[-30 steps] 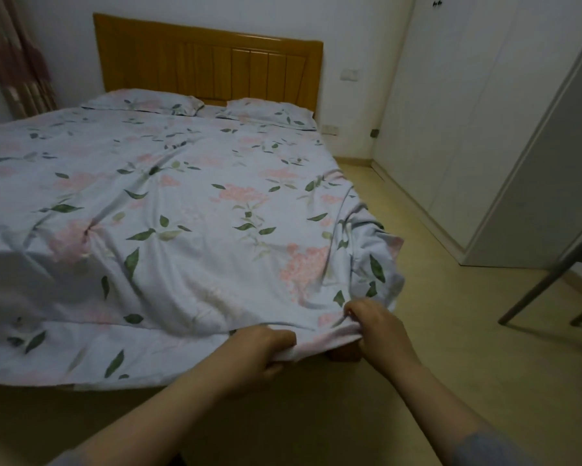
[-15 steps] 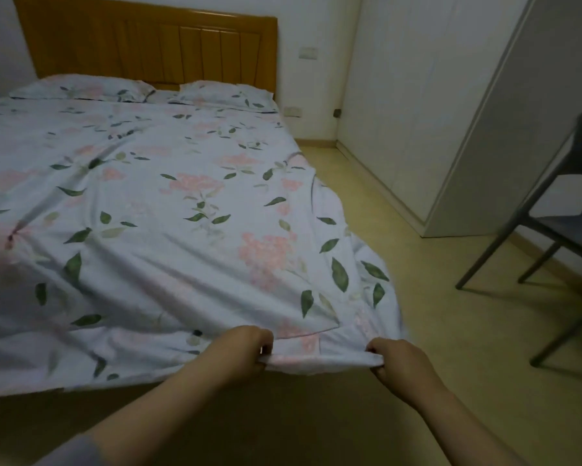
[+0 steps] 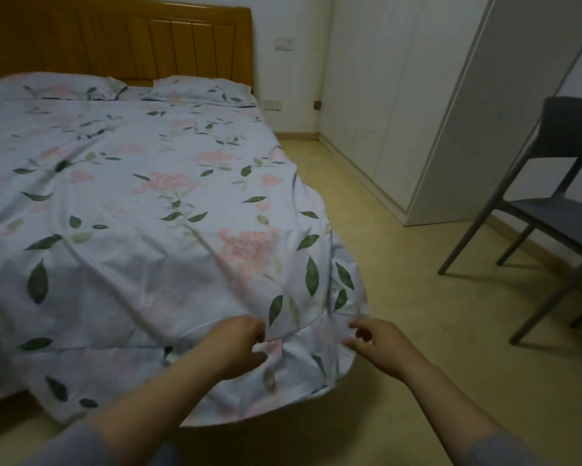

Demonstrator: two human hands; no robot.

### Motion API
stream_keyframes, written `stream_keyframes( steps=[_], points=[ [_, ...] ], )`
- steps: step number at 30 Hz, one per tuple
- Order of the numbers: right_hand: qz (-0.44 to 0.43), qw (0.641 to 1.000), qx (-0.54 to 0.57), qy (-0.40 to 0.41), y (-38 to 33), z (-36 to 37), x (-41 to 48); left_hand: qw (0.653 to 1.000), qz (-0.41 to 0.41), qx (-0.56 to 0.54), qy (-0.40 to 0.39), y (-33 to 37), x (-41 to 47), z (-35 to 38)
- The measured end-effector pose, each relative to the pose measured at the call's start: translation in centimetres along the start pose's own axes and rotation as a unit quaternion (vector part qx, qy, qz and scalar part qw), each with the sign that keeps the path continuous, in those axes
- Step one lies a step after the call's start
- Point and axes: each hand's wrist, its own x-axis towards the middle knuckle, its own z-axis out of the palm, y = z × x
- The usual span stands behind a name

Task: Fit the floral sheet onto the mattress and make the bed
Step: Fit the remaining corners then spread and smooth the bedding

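Observation:
The floral sheet, pale with pink flowers and green leaves, is spread over the mattress. Its near right corner hangs loose over the foot of the bed and billows toward the floor. My left hand is at that corner, with thumb and fingers apart around a fold of the fabric. My right hand hovers at the corner's right edge; its fingers are spread and only the fingertips are near the cloth. Two pillows in the same print lie against the wooden headboard.
A dark grey chair stands on the floor to the right. White wardrobe doors line the right wall. Bare yellowish floor runs between the bed and the wardrobe. The bed's wooden frame shows at the lower left.
Both hands gripped the sheet's edge and pulled it taut toward me. Now their fingers have opened and the corner drops over the foot of the bed. The view has swung right.

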Motion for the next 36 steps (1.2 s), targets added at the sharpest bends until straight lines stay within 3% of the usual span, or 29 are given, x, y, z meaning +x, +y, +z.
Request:
stream_keyframes(
  steps=[11, 26, 36],
  points=[
    [-0.021, 0.992, -0.046, 0.117, -5.0, -2.4, 7.7, 0.994, 0.047, -0.036, 0.087, -2.4, 6.9, -2.0],
    [0.055, 0.992, -0.064, 0.094, -11.5, -2.3, 17.4, 0.988, 0.009, -0.093, 0.123, -10.5, 9.5, -7.3],
    [0.05, 0.994, -0.042, 0.092, -9.6, -3.8, 19.4, 0.983, 0.023, -0.1, 0.151, -8.6, 15.0, -6.5]
  ],
)
